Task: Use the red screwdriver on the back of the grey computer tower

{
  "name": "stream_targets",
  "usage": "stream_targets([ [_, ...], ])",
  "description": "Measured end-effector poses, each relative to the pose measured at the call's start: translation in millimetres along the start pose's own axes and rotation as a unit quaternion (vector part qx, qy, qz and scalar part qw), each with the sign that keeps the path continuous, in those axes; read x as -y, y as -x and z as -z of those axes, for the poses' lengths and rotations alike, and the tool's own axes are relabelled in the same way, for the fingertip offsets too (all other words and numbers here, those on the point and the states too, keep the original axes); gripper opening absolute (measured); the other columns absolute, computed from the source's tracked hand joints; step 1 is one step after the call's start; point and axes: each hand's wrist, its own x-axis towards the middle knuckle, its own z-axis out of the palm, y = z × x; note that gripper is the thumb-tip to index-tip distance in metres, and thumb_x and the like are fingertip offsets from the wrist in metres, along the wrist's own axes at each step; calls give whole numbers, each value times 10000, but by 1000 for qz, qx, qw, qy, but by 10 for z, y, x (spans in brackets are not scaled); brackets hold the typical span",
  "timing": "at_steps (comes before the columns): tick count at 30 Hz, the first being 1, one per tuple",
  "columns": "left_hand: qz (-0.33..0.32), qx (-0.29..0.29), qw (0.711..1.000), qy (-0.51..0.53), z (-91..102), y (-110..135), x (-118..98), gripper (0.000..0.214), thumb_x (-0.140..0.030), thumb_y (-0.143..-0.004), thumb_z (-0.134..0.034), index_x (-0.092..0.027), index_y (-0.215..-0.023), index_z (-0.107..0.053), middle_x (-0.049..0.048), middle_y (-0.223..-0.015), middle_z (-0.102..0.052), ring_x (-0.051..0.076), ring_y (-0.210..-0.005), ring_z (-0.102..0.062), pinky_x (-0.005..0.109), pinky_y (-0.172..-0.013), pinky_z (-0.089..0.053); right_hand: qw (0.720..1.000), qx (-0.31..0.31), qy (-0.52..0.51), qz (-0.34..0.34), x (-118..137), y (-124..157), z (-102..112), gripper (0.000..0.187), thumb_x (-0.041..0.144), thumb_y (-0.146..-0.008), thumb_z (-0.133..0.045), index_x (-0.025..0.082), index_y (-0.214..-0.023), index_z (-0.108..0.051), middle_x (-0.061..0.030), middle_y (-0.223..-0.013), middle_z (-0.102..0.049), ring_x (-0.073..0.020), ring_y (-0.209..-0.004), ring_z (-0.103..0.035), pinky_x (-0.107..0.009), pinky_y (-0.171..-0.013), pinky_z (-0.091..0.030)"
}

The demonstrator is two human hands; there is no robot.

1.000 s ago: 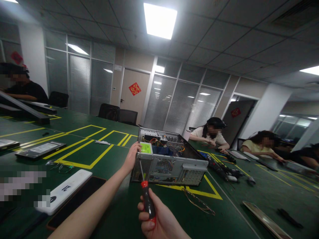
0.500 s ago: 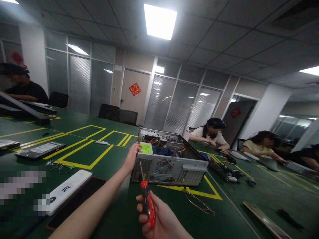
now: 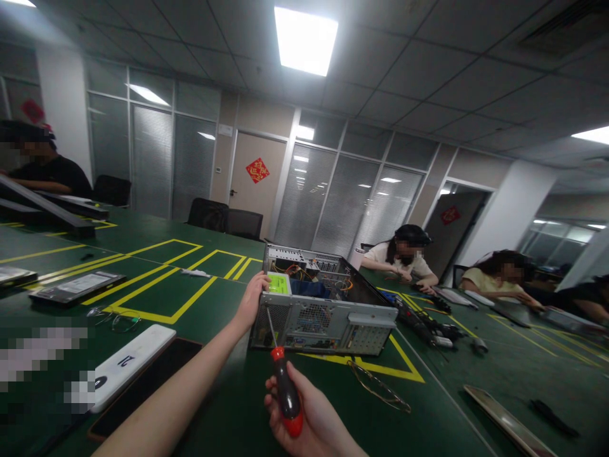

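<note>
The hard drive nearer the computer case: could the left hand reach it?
Probably yes: the left hand, at the power supply, has flat tabletop between it and the hard drive.

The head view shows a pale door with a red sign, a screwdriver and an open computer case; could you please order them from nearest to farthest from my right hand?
1. Screwdriver: held in the right hand.
2. Open computer case: on the table, ahead of the hand.
3. Pale door: in the background beyond the table, left of centre.
</note>
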Motion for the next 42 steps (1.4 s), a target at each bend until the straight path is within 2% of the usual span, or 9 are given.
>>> stream_targets([
  [3,-2,-4,1000,1,-1,0,-13,385,-427,-933,-286,-211,-724,-527,85,-1068,-616,229,-1274,-453,408,-1144,-297,999,30,6,-19,0,-16,15,478,461,-959,-348,86,-841,-620,-40,-638,-602,-90,-478,-558,-143,-381,-380],
  [8,1,-2,1000,0,-6,-3,-10,384,-421,-936,-279,-210,-725,-520,85,-1056,-618,223,-1272,-455,401,-1147,-295,997,70,-22,-6,18,-9,44,444,465,-954,-366,114,-807,-595,-15,-615,-563,-21,-374,-361,-97,-320,-177],
  [13,-1,1,1000,-2,-2,-9,9,387,-429,-933,-278,-210,-724,-519,88,-1072,-608,222,-1277,-446,394,-1147,-293,999,33,-3,13,-6,27,12,312,313,-946,-461,117,-733,-580,11,-555,-517,-23,-411,-389,-82,-357,-239],
  [17,-3,5,1000,-4,0,-9,-18,398,-438,-933,-269,-210,-718,-514,85,-1051,-610,220,-1260,-456,393,-1147,-287,1000,-11,4,17,-5,22,-11,376,380,-952,-434,102,-763,-603,-10,-585,-563,-55,-477,-501,-113,-390,-320],
  [20,-2,5,1000,-5,-1,-7,-40,404,-449,-931,-267,-209,-715,-511,84,-1038,-606,216,-1244,-463,386,-1151,-278,1000,9,29,-3,11,0,3,430,452,-953,-388,109,-838,-622,-14,-635,-605,-78,-487,-533,-150,-390,-343],
  [25,5,9,1000,-5,2,-5,-50,410,-460,-930,-263,-211,-717,-510,84,-1050,-606,216,-1269,-443,384,-1154,-274,997,71,11,-22,32,-31,56,424,465,-946,-385,124,-850,-617,-8,-605,-571,-59,-412,-453,-123,-339,-211],
  [29,7,7,1000,-4,6,-3,-59,404,-452,-932,-265,-208,-724,-510,87,-1070,-606,219,-1276,-444,386,-1146,-290,999,48,6,-19,24,-23,56,459,437,-955,-397,98,-709,-585,14,-513,-496,-19,-380,-371,-90,-324,-170],
  [37,2,1,1000,-8,-2,4,-33,388,-410,-942,-267,-207,-727,-518,78,-1081,-621,218,-1282,-450,400,-1145,-301,999,25,-17,11,1,-17,22,495,466,-955,-363,74,-783,-612,-46,-638,-616,-104,-505,-579,-179,-429,-435],
  [42,-2,-2,1000,-7,-8,4,-16,386,-400,-943,-264,-209,-720,-514,76,-1068,-620,214,-1273,-454,404,-1150,-294,998,61,-6,-20,29,-16,55,481,467,-961,-336,88,-887,-621,-24,-610,-582,-55,-400,-450,-117,-328,-255],
])
